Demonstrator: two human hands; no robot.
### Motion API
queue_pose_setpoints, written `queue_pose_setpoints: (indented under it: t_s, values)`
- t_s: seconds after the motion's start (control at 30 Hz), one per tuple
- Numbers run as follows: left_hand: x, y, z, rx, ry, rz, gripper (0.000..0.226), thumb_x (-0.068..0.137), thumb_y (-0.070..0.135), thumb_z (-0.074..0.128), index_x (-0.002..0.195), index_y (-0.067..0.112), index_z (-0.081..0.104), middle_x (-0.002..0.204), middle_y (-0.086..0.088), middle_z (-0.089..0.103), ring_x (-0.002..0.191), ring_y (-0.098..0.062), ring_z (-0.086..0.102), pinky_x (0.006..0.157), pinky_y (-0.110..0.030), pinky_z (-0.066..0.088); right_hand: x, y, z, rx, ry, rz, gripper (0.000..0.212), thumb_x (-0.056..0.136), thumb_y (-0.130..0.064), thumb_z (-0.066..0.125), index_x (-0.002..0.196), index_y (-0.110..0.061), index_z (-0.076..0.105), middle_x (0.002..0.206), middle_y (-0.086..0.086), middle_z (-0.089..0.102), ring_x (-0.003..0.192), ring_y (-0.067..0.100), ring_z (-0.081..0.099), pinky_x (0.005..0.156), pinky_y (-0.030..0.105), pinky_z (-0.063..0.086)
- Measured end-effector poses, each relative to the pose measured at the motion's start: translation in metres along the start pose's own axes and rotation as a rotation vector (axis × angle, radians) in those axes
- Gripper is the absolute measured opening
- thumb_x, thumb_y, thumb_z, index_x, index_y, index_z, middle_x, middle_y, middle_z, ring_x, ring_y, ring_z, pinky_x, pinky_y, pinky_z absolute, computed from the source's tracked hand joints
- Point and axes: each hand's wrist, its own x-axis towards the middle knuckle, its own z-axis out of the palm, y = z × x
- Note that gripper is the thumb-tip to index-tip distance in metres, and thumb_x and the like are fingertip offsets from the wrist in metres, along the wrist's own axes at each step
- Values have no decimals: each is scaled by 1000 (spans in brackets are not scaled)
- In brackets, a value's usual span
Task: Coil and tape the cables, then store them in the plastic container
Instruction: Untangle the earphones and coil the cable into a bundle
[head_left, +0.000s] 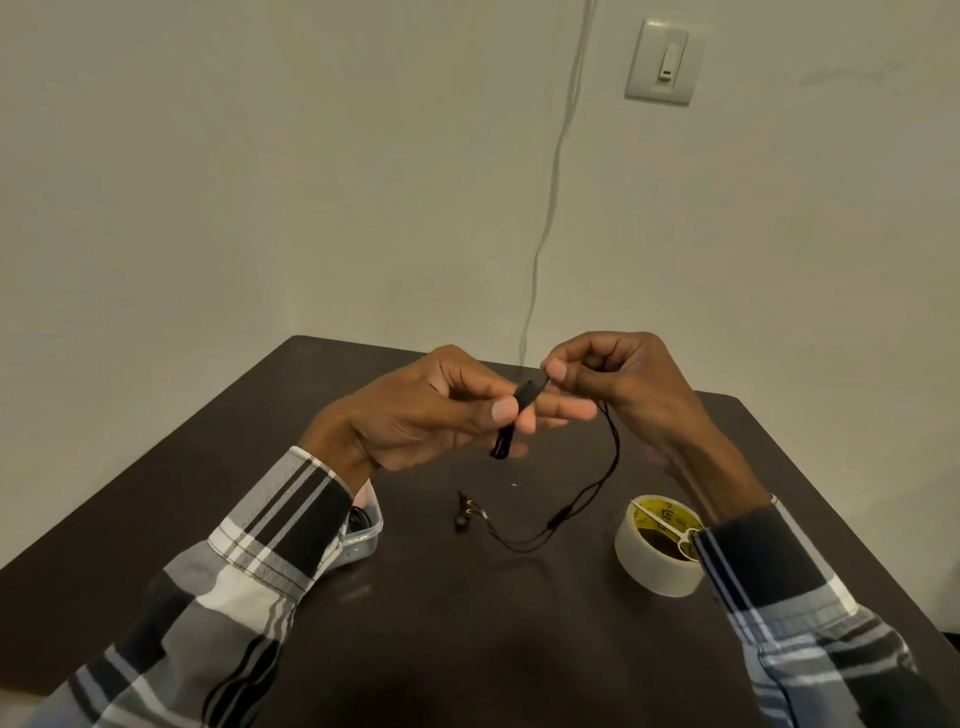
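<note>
A thin black earphone cable (613, 467) is partly wound into a small tight bundle (514, 421). My left hand (431, 415) pinches that bundle between thumb and fingers above the table. Just to its right, my right hand (618, 384) grips the cable's free strand where it leaves the bundle. The rest of the cable hangs down to the table, ending in two earbuds (462, 514). A clear plastic container (363, 540) stands under my left wrist, mostly hidden by the sleeve, with something dark inside. A roll of tape (654, 566) rests at the right.
Small white scissors (670, 525) lie across the top of the tape roll. The dark table (467, 649) ends close behind my hands, against a pale wall. A white cord (550, 197) hangs down the wall beside a light switch (665, 62).
</note>
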Motion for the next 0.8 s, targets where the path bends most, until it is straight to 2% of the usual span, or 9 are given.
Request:
queue_pose_setpoints:
  t_s: [0.07,0.1,0.17,0.3,0.43,0.57,0.67,0.73,0.8]
  values:
    - [2,-1,0,-132,51,78,17,87,31,70,88,15,76,138,-25,53,136,-42,45,104,-65,40,2,6,4,42,3,56,2,81,-12,77,82,-13,77,81,21,62,70,25,54,66,32,42]
    - [4,-1,0,-193,80,117,17,87,30,70,88,14,75,139,-24,53,135,-43,44,102,-66,41,3,10,7,62,-2,79,4,84,-14,76,86,-10,76,79,19,60,65,21,50,62,28,39]
    - [8,1,-2,-284,145,187,17,87,30,70,89,13,73,141,-22,53,135,-43,45,99,-65,44,1,14,15,78,-5,115,18,85,-27,72,86,-10,75,71,11,61,56,9,47,54,21,35]
    - [14,5,-9,-323,257,249,17,86,32,70,92,17,73,145,-16,51,137,-41,43,98,-66,45,-5,17,26,172,20,163,21,83,-39,68,82,-19,77,69,5,69,50,7,43,50,19,32]
    - [14,7,-14,-365,352,285,17,83,33,73,93,19,73,147,-15,49,136,-40,45,92,-63,50,-8,25,28,209,59,205,25,85,-32,70,98,-13,77,69,4,68,52,7,44,54,19,37]
    - [13,13,-19,-380,416,324,17,79,33,77,90,21,73,148,-14,47,135,-41,46,92,-65,50,-12,34,26,177,108,242,21,91,-27,68,99,-10,76,70,1,69,61,6,59,66,18,50]
    - [13,19,-23,-379,444,347,18,77,34,78,90,22,73,148,-14,48,135,-41,47,91,-65,49,-13,39,24,202,120,269,24,92,-30,67,101,-9,75,70,2,68,62,10,60,71,25,53]
    - [13,23,-25,-376,453,364,17,78,34,77,90,23,73,147,-13,49,134,-41,47,91,-65,50,-13,39,24,223,110,276,26,92,-31,67,104,-9,74,70,3,66,57,11,55,67,29,51]
    - [13,28,-26,-367,459,379,15,81,34,72,90,23,73,147,-12,49,134,-41,47,91,-64,50,-13,36,23,192,98,271,23,93,-30,65,102,-10,73,71,4,68,55,12,52,60,26,47]
